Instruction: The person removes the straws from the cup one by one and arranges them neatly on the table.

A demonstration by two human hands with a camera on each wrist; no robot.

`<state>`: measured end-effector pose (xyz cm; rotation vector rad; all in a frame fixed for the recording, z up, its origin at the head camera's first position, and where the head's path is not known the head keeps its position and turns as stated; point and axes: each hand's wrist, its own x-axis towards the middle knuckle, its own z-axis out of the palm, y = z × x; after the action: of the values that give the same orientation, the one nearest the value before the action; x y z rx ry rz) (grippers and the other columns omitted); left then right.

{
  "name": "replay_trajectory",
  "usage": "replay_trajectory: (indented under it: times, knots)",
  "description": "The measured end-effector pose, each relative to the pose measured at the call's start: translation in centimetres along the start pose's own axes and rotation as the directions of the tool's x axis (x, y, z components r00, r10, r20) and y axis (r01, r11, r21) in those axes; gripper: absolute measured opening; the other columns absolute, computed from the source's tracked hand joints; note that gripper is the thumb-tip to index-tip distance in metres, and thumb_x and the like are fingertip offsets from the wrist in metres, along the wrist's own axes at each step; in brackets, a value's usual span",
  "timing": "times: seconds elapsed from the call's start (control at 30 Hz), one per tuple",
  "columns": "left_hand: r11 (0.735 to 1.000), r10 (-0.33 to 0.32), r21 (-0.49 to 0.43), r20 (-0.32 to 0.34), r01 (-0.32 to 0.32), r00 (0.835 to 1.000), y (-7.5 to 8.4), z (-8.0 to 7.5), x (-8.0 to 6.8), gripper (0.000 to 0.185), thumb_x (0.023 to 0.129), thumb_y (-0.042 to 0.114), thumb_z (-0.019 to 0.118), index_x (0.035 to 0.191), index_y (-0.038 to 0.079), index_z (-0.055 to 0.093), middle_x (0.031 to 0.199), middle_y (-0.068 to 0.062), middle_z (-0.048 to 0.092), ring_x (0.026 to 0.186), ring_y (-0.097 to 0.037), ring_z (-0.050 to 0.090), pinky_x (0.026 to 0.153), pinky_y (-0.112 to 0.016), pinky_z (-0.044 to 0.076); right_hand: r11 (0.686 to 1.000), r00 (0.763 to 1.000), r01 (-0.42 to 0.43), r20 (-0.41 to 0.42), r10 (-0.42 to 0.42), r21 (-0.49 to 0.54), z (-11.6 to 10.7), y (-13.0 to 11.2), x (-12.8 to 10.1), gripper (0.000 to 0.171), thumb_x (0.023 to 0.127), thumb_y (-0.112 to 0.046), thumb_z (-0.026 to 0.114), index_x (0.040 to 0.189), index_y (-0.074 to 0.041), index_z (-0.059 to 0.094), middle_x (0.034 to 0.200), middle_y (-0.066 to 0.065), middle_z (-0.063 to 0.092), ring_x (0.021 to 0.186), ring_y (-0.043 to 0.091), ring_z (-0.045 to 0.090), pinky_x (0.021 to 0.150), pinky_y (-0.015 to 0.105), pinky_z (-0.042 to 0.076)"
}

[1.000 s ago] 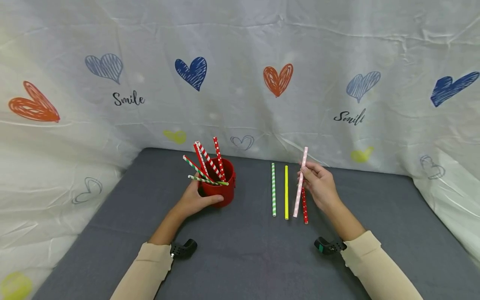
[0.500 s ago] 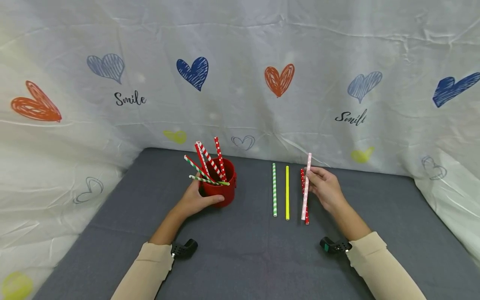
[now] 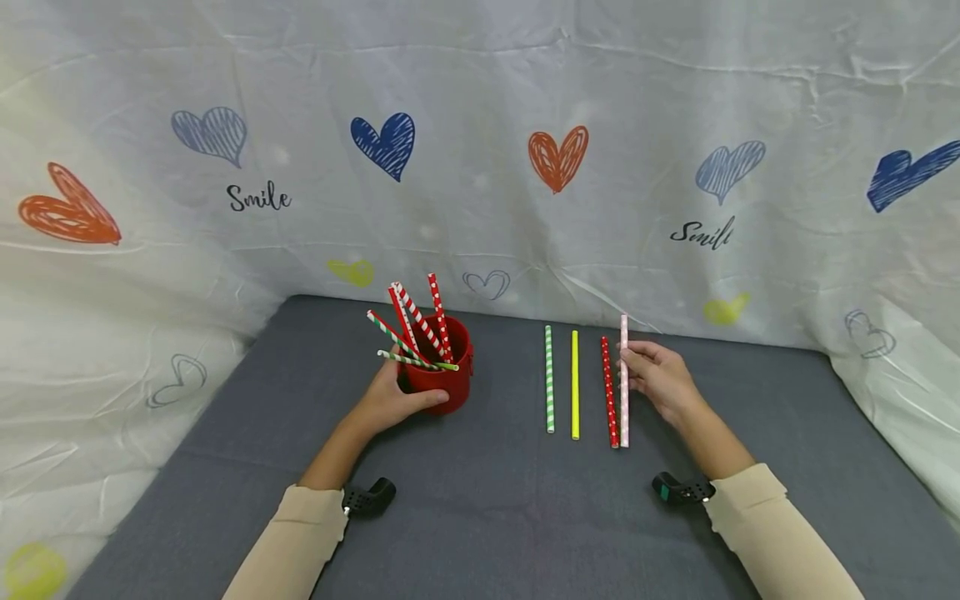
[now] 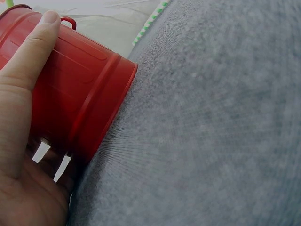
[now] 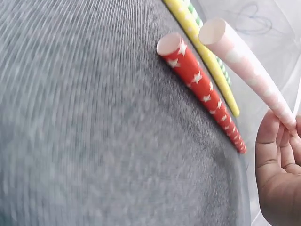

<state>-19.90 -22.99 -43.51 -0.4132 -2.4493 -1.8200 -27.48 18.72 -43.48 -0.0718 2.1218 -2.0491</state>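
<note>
My left hand [image 3: 386,402] grips a small red metal bucket [image 3: 452,385] holding several striped and dotted paper straws [image 3: 420,321]. In the left wrist view the thumb [image 4: 35,52] lies along the bucket's side. Farther right, my right hand [image 3: 663,379] pinches a pink paper straw with white dots [image 3: 624,412] near its far half. The right wrist view shows the pink straw's open end raised over the cloth. Just left of it lies a red straw with white stars [image 3: 610,400]. A yellow straw [image 3: 575,387] and a green-and-white striped straw [image 3: 550,383] lie farther left, roughly parallel.
A grey cloth [image 3: 517,508] covers the table. Behind it hangs a white curtain [image 3: 465,75] printed with hearts and the word Smile. Its lower edge meets the table's far side, close beyond the straws.
My right hand has carried the pink straw rightward and slightly nearer, across the red straw to its right side. The left hand and bucket stay in place.
</note>
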Motion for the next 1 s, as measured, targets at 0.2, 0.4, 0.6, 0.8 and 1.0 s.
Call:
replay_trajectory:
  times: [0.2,0.4,0.6,0.8,1.0]
  knots:
    - [1.0,0.019,-0.006,0.007,-0.019,1.0,0.1,-0.1,0.1,0.09,0.081,0.005,0.083,0.152,0.007,0.029,0.145,-0.014,0.046,0.131,-0.03,0.044,0.102,-0.053,0.043,0.998,1.0,-0.024,0.012,0.025,-0.054,-0.6,0.2,0.1,0.048,0.104,-0.014,0.056,0.138,0.017,0.04,0.101,-0.001,0.068,0.083,0.008,0.062,0.068,0.023,0.053]
    - [1.0,-0.008,0.005,0.005,0.008,1.0,0.2,-0.1,-0.1,0.091,0.081,0.007,0.083,0.153,0.006,0.028,0.144,-0.016,0.047,0.13,-0.032,0.045,0.104,-0.053,0.042,0.991,0.998,-0.06,-0.005,0.06,-0.117,-0.8,0.8,0.3,0.048,0.105,-0.015,0.056,0.138,0.016,0.042,0.094,-0.001,0.066,0.08,0.006,0.06,0.067,0.023,0.054]
    - [1.0,-0.021,0.006,-0.001,0.021,1.0,0.2,-0.1,-0.2,0.091,0.081,0.007,0.083,0.153,0.006,0.028,0.144,-0.015,0.047,0.131,-0.032,0.044,0.104,-0.052,0.041,0.972,0.995,-0.096,-0.024,0.094,-0.213,-1.2,1.1,0.7,0.046,0.105,-0.017,0.056,0.136,0.016,0.044,0.088,-0.002,0.064,0.075,0.006,0.059,0.066,0.024,0.054]
    - [1.0,-0.017,0.006,-0.006,0.017,1.0,0.2,-0.1,-0.2,0.091,0.081,0.007,0.083,0.153,0.006,0.027,0.143,-0.016,0.047,0.13,-0.032,0.045,0.104,-0.053,0.041,0.951,0.994,-0.111,-0.035,0.106,-0.289,-1.5,0.9,1.1,0.046,0.104,-0.017,0.056,0.135,0.015,0.045,0.087,0.001,0.063,0.071,0.008,0.059,0.064,0.026,0.055]
    - [0.999,-0.037,0.013,-0.004,0.037,0.999,0.2,-0.1,-0.2,0.092,0.081,0.009,0.084,0.153,0.006,0.027,0.144,-0.016,0.048,0.13,-0.032,0.045,0.105,-0.053,0.04,0.925,0.995,-0.102,-0.04,0.094,-0.366,-1.5,0.8,1.1,0.044,0.103,-0.017,0.058,0.132,0.015,0.049,0.089,0.006,0.064,0.072,0.012,0.059,0.064,0.028,0.056]
